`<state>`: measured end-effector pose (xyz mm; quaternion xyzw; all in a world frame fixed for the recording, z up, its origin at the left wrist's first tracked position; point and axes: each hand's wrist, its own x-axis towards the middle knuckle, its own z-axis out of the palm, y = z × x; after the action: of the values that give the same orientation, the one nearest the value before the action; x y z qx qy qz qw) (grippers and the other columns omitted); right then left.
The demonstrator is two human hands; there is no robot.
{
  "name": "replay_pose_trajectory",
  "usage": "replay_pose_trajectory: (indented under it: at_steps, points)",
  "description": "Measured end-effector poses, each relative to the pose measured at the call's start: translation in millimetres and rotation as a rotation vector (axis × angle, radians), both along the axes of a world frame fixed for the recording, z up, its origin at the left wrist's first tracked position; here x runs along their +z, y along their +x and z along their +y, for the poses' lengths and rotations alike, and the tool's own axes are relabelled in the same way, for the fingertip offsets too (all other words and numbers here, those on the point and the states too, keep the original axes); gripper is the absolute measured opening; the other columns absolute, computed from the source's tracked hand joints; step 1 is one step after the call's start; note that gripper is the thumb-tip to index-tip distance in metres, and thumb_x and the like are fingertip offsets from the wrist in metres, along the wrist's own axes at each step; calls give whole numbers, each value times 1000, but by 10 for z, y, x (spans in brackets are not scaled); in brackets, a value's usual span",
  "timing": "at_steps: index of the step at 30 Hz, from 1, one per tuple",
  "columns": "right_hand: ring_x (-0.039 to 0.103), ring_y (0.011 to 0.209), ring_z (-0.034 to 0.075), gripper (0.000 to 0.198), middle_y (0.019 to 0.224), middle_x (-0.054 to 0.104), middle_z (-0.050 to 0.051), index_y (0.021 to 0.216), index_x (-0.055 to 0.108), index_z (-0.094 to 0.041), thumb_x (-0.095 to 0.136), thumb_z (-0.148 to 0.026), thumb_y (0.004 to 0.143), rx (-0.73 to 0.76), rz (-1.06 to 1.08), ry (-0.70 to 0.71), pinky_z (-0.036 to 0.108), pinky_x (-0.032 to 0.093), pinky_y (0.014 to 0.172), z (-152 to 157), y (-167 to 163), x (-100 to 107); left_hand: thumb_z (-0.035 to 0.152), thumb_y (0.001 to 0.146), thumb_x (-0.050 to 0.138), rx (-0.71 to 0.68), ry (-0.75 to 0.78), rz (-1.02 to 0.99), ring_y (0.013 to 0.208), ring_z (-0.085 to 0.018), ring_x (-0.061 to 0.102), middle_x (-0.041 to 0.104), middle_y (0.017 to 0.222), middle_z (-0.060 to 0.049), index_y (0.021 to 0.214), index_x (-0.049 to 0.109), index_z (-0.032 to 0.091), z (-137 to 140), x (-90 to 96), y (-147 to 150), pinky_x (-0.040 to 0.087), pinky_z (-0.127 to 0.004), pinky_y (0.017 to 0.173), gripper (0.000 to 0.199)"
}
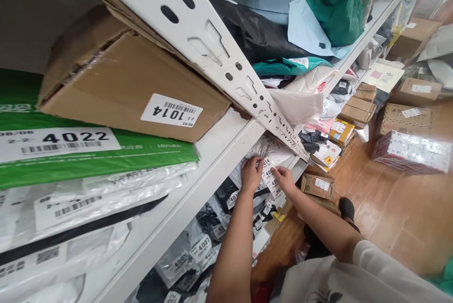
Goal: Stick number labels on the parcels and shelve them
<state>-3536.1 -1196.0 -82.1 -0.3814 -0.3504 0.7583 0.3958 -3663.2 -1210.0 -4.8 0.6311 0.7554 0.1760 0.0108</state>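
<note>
In the head view, a white strip of printed number labels (271, 181) hangs between my hands beside the lower shelf. My left hand (251, 174) is closed at the strip's upper left edge, fingertips pinched on it. From the other side, my right hand (284, 179) pinches the strip's right edge between thumb and fingers. Behind the strip lies a clear plastic-wrapped parcel (271, 148). Dark and grey bagged parcels with number labels fill the lower shelf under my left arm, one of them a grey bag (177, 261) marked 4005.
A white perforated shelf post (226, 57) slants down close to my hands. On the upper shelf (170, 199) lie a cardboard box (134, 81) marked 1014 and a green parcel (152, 152) marked 4022. Cartons, including a taped white box (410, 154), stand on the wooden floor (396, 213) at right.
</note>
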Motion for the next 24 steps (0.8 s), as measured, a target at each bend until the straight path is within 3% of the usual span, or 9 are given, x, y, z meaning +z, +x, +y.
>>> replay_pose_trajectory:
  at_steps: [9, 12, 24]
  points:
    - [29, 48, 11, 67, 50, 38, -5, 58, 46, -23, 62, -88, 60, -18, -51, 21, 26, 23, 45, -76, 51, -40, 24, 96, 50, 4, -4, -32, 97, -24, 68, 77, 99, -3, 92, 64, 27, -6, 15, 19, 44, -43, 108, 15]
    - [28, 48, 12, 67, 50, 37, -5, 59, 45, -24, 58, -89, 62, -25, -87, 37, 27, 22, 45, -78, 47, -42, 26, 93, 57, 5, -1, 12, 100, -25, 67, 76, 100, -4, 93, 64, 26, -17, 11, 45, 41, -43, 110, 6]
    - [23, 51, 12, 70, 48, 24, -6, 48, 26, -27, 64, -84, 62, -167, -349, 115, 28, 19, 49, -103, 288, 25, 30, 94, 61, 38, -92, 140, 100, -29, 65, 70, 102, -10, 92, 70, 23, 12, 61, 206, 43, -48, 99, 11]
